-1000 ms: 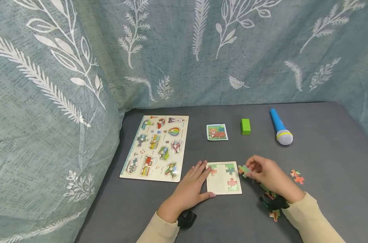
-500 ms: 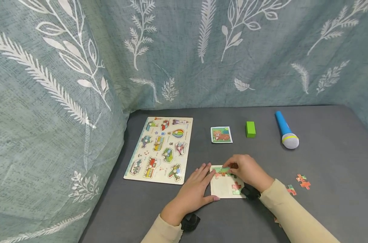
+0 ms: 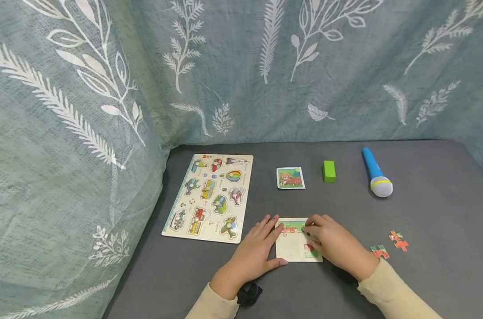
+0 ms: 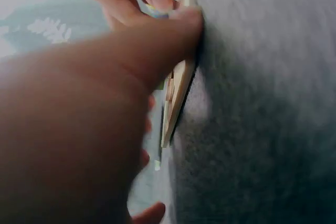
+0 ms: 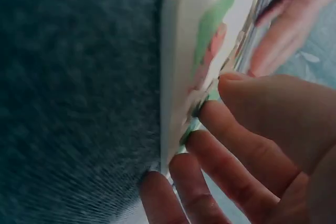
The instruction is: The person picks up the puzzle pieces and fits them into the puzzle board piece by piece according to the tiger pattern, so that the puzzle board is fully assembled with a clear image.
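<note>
A small square jigsaw board (image 3: pixel 293 253) lies flat on the dark table, with red and green pieces along its top row and one at its lower right. My left hand (image 3: pixel 252 253) rests at the board's left edge, fingers spread and thumb along the near corner. Over the right side is my right hand (image 3: pixel 339 243), hiding part of the upper-right piece. In the right wrist view its thumb and fingertips (image 5: pixel 231 80) touch the pieces from above, fingers loosely bent. The left wrist view shows my left thumb (image 4: pixel 173 30) against the board's edge (image 4: pixel 181 90).
Loose jigsaw pieces (image 3: pixel 380 251) lie right of my right hand, with more pieces (image 3: pixel 399 241) beyond. Behind the board are a bear picture card (image 3: pixel 291 178), a green block (image 3: pixel 329 171) and a toy microphone (image 3: pixel 377 173). A vehicle peg puzzle (image 3: pixel 209 199) lies at left.
My right hand has carried a jigsaw piece from the right onto the board's top middle, then shifted slightly right over the upper-right piece. My left hand has stayed at the board's left edge.
</note>
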Demonstrator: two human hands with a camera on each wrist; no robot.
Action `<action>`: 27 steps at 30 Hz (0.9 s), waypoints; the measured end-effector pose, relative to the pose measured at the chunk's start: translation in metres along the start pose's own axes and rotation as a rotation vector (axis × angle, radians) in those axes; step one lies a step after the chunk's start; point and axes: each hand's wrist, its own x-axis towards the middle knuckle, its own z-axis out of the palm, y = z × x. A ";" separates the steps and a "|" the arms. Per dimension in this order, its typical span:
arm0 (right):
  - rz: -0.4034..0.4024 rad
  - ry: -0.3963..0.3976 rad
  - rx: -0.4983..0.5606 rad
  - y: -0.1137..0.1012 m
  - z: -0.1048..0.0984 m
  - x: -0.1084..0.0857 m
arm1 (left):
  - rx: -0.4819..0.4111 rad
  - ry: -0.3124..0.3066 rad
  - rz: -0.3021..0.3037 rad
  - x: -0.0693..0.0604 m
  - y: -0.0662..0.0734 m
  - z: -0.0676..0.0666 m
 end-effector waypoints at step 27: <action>0.243 0.036 0.036 0.058 -0.031 -0.078 | 0.223 0.026 0.083 0.022 0.017 -0.011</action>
